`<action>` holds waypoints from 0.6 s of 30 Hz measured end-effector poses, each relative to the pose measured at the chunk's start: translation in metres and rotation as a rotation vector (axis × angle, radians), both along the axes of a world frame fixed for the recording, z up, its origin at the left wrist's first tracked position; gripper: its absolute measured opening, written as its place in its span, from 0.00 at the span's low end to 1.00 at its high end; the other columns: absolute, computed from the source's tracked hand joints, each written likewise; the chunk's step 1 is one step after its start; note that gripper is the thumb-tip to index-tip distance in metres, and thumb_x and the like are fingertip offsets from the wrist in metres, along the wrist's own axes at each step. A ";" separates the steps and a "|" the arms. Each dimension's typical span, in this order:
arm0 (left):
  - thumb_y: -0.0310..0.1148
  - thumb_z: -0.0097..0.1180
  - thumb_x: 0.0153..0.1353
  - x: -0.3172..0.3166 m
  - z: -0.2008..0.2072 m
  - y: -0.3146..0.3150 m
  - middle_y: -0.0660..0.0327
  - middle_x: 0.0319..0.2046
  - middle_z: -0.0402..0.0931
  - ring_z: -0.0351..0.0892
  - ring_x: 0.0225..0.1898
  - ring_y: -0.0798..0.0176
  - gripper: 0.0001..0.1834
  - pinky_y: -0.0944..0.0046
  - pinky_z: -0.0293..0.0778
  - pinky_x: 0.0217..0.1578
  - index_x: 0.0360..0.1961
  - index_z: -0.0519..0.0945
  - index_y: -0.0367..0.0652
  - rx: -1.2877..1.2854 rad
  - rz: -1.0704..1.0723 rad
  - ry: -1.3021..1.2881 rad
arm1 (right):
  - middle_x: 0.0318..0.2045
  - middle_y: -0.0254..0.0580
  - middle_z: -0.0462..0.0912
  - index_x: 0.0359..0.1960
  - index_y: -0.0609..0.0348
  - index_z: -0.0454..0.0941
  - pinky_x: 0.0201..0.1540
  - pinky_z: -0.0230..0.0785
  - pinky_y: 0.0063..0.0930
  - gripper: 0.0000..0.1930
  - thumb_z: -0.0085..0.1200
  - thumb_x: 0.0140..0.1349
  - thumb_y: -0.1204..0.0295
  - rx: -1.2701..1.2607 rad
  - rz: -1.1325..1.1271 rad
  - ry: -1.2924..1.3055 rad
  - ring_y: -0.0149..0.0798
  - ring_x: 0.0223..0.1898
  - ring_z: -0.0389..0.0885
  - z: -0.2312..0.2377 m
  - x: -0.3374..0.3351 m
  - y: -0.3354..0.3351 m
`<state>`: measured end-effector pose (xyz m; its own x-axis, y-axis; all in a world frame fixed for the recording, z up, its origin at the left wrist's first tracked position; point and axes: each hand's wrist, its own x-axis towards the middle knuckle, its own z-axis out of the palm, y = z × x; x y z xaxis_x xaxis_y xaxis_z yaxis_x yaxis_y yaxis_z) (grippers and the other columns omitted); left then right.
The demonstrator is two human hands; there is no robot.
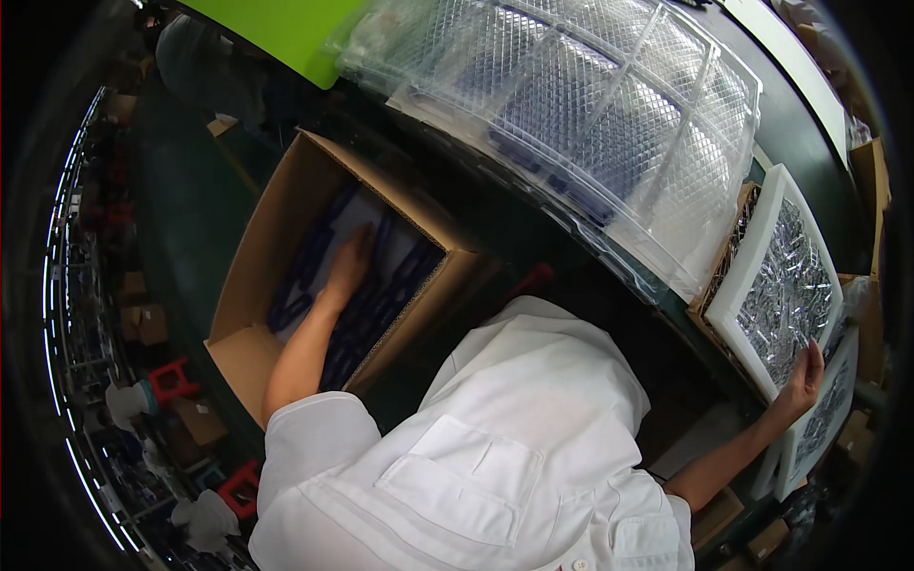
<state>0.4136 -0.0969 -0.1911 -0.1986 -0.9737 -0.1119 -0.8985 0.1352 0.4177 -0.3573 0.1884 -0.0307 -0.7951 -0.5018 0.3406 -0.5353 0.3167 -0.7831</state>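
At the left, my left hand (350, 265) reaches down into an open cardboard box (252, 252). Long dark-blue pieces (381, 305) lie in the box, some over a pale sheet. The fingers of this hand are dim and partly hidden among the pieces. Far to the right, my right hand (804, 381) is at the near edge of a white-rimmed foam tray (740, 297). Many small shiny metal pieces (785, 285) fill that tray. Thumb and fingertips of the right hand are drawn together; anything between them is too small to make out.
Clear plastic trays (609, 86) with grid-textured compartments lie on the bench ahead, dark-blue pieces showing through. A bright green board (286, 33) is at the upper left. Under my right forearm stands a second white-rimmed tray (809, 438). Red stools (171, 381) stand at the left.
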 end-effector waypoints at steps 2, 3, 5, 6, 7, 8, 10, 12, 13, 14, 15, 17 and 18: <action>0.25 0.56 0.63 -0.007 0.023 -0.001 0.45 0.67 0.74 0.74 0.68 0.41 0.28 0.49 0.70 0.68 0.67 0.76 0.41 -0.048 -0.187 -0.099 | 0.53 0.40 0.86 0.60 0.67 0.82 0.64 0.68 0.25 0.16 0.59 0.73 0.77 -0.006 -0.019 0.024 0.32 0.55 0.81 0.006 0.012 -0.003; 0.25 0.57 0.61 -0.002 0.022 -0.003 0.47 0.69 0.72 0.71 0.70 0.41 0.30 0.48 0.68 0.70 0.67 0.76 0.43 -0.083 -0.386 -0.206 | 0.54 0.40 0.86 0.60 0.67 0.82 0.64 0.69 0.25 0.16 0.59 0.73 0.78 -0.002 -0.025 0.034 0.32 0.55 0.81 0.009 0.019 -0.006; 0.24 0.59 0.56 0.004 0.020 -0.029 0.51 0.73 0.67 0.66 0.73 0.43 0.33 0.47 0.64 0.72 0.67 0.77 0.45 -0.166 -0.804 -0.421 | 0.54 0.40 0.86 0.60 0.68 0.82 0.64 0.69 0.25 0.16 0.58 0.74 0.77 -0.031 -0.048 0.024 0.31 0.55 0.81 0.009 0.028 -0.006; 0.26 0.60 0.55 0.004 0.017 -0.035 0.51 0.73 0.67 0.64 0.74 0.43 0.34 0.47 0.63 0.73 0.68 0.77 0.46 -0.172 -0.855 -0.453 | 0.54 0.40 0.86 0.60 0.68 0.82 0.64 0.69 0.25 0.16 0.58 0.74 0.77 -0.057 -0.054 0.004 0.31 0.56 0.81 0.008 0.031 -0.007; 0.27 0.61 0.54 0.004 0.012 -0.038 0.52 0.73 0.66 0.63 0.75 0.44 0.35 0.47 0.61 0.73 0.68 0.76 0.47 -0.171 -0.904 -0.480 | 0.54 0.40 0.86 0.60 0.68 0.82 0.64 0.69 0.25 0.15 0.57 0.75 0.77 -0.076 -0.056 -0.013 0.31 0.56 0.81 0.007 0.033 -0.007; 0.29 0.62 0.53 0.004 0.009 -0.041 0.53 0.73 0.66 0.61 0.76 0.45 0.36 0.47 0.60 0.74 0.68 0.76 0.48 -0.171 -0.954 -0.507 | 0.54 0.40 0.86 0.60 0.68 0.82 0.64 0.69 0.24 0.15 0.58 0.74 0.77 -0.072 -0.056 -0.021 0.31 0.56 0.81 0.007 0.034 -0.006; 0.30 0.64 0.53 0.001 0.013 -0.054 0.53 0.71 0.68 0.63 0.74 0.46 0.37 0.48 0.60 0.73 0.69 0.75 0.48 -0.095 -1.010 -0.493 | 0.54 0.39 0.86 0.60 0.67 0.82 0.62 0.70 0.24 0.15 0.58 0.74 0.77 -0.066 -0.059 -0.037 0.30 0.55 0.81 0.005 0.034 0.001; 0.30 0.65 0.53 -0.004 0.024 -0.059 0.54 0.70 0.69 0.64 0.73 0.47 0.38 0.48 0.60 0.73 0.69 0.74 0.48 -0.060 -1.048 -0.478 | 0.53 0.38 0.86 0.59 0.66 0.83 0.60 0.70 0.23 0.15 0.59 0.73 0.77 -0.116 -0.018 -0.064 0.28 0.53 0.81 0.000 0.026 0.012; 0.31 0.65 0.52 -0.007 0.027 -0.063 0.54 0.69 0.70 0.64 0.73 0.48 0.39 0.48 0.60 0.73 0.70 0.74 0.48 -0.063 -1.063 -0.470 | 0.53 0.38 0.86 0.59 0.65 0.83 0.59 0.71 0.23 0.15 0.60 0.73 0.77 -0.142 -0.006 -0.078 0.27 0.52 0.81 0.002 0.028 0.016; 0.31 0.66 0.52 -0.011 0.030 -0.068 0.55 0.69 0.70 0.64 0.73 0.49 0.39 0.49 0.60 0.73 0.70 0.74 0.48 -0.066 -1.081 -0.462 | 0.53 0.37 0.86 0.59 0.64 0.83 0.58 0.71 0.22 0.15 0.60 0.73 0.76 -0.136 -0.045 -0.119 0.26 0.52 0.81 0.001 0.030 0.019; 0.30 0.65 0.53 -0.007 0.034 -0.067 0.54 0.68 0.70 0.65 0.73 0.49 0.38 0.48 0.60 0.73 0.69 0.74 0.47 -0.096 -1.010 -0.471 | 0.52 0.37 0.86 0.59 0.63 0.83 0.57 0.71 0.22 0.15 0.61 0.72 0.76 -0.130 -0.085 -0.162 0.25 0.51 0.81 -0.001 0.031 0.019; 0.29 0.64 0.56 0.002 0.029 -0.062 0.53 0.68 0.71 0.66 0.72 0.50 0.35 0.45 0.61 0.73 0.68 0.75 0.45 -0.176 -0.915 -0.439 | 0.50 0.34 0.86 0.59 0.61 0.83 0.55 0.72 0.20 0.15 0.62 0.72 0.75 -0.189 -0.117 -0.214 0.24 0.49 0.81 0.001 0.036 0.019; 0.25 0.59 0.60 0.000 0.038 -0.055 0.52 0.67 0.73 0.68 0.72 0.48 0.30 0.42 0.61 0.72 0.66 0.75 0.42 -0.282 -0.891 -0.358 | 0.47 0.33 0.86 0.58 0.61 0.83 0.52 0.73 0.20 0.15 0.62 0.73 0.73 -0.216 -0.038 -0.246 0.24 0.47 0.81 0.005 0.043 0.016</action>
